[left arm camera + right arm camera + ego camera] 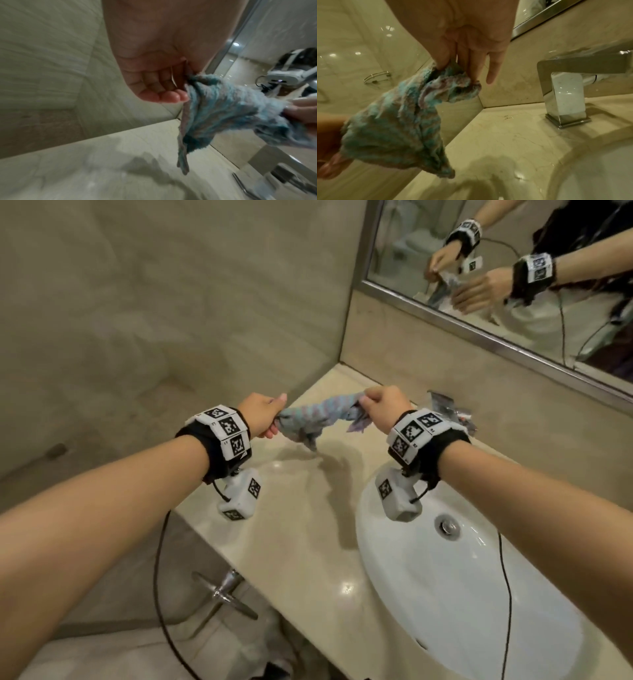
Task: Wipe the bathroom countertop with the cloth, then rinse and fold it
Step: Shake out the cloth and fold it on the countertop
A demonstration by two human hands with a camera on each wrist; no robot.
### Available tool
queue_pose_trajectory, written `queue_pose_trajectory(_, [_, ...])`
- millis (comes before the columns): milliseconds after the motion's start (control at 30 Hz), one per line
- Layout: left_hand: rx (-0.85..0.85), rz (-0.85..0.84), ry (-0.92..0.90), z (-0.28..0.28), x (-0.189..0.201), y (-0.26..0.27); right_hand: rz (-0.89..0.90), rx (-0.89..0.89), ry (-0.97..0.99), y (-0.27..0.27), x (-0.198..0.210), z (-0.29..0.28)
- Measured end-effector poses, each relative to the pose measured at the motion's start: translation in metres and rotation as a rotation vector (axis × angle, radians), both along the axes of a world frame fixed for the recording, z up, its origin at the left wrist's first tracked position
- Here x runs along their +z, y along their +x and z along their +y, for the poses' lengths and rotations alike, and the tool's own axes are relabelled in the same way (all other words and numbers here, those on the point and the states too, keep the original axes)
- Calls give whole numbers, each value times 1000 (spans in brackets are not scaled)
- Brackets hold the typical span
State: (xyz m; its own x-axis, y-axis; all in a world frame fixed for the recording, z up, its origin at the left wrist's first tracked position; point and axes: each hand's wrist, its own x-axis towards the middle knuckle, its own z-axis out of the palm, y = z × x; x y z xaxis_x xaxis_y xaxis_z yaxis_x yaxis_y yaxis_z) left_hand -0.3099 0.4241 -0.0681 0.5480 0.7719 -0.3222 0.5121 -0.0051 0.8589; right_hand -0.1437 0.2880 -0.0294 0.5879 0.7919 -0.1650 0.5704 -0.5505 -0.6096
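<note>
A blue and mauve striped cloth (317, 416) hangs bunched between both hands, above the beige marble countertop (301, 542) left of the sink. My left hand (263, 416) grips its left end with curled fingers (164, 94). My right hand (380, 405) pinches the right end between thumb and fingers (443, 59), the little finger pointing out. The cloth (223, 112) sags in the middle, one corner (443, 169) dangling over the counter without touching it.
The white oval basin (479, 594) lies to the right, its drain (447, 525) near the back. A square chrome faucet (565, 97) stands behind it. Crumpled wrappers (452, 409) lie near the mirror (513, 268). A tiled wall closes the left side.
</note>
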Motion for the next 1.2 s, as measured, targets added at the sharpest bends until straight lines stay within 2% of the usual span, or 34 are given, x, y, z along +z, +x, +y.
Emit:
queue_pose_trajectory(67, [69,-9,35,3,6,-10,14,35,61,0,5,1])
queue_pose_trajectory(133, [94,-46,36,6,14,-15,-83,124,43,-2,5,0])
queue_pose_trajectory(200, [123,-139,-62,7,21,-15,-132,232,-67,-2,1,2])
queue_pose_trajectory(300, [87,-180,-112,3,32,-10,-10,322,-256,-4,-5,7])
queue_pose_trajectory(433, [-44,-91,31,-6,48,-2,238,339,-30,-26,5,27])
queue_pose_trajectory(533, [-104,-69,17,-11,63,-1,265,396,19,-47,17,46])
queue_pose_trajectory(600, [-91,-72,10,-12,72,-2,232,373,27,-56,24,53])
queue_pose_trajectory(667, [-52,-51,106,-10,77,-8,202,330,67,-58,25,57])
queue_pose_trajectory(733, [-51,-36,161,-7,75,-16,277,269,146,-56,29,61])
queue_pose_trajectory(833, [-270,-29,-41,-6,74,-24,421,197,277,-56,42,64])
queue_pose_trajectory(933, [-483,265,87,-5,77,-23,412,217,320,-58,48,64])
queue_pose_trajectory(1033, [-515,509,260,0,70,-19,477,63,399,-48,57,60])
queue_pose_trajectory(1133, [-452,557,332,5,66,-18,621,-88,444,-29,59,50])
queue_pose_trajectory(1200, [-433,518,307,9,68,-17,568,-128,451,-20,57,46])
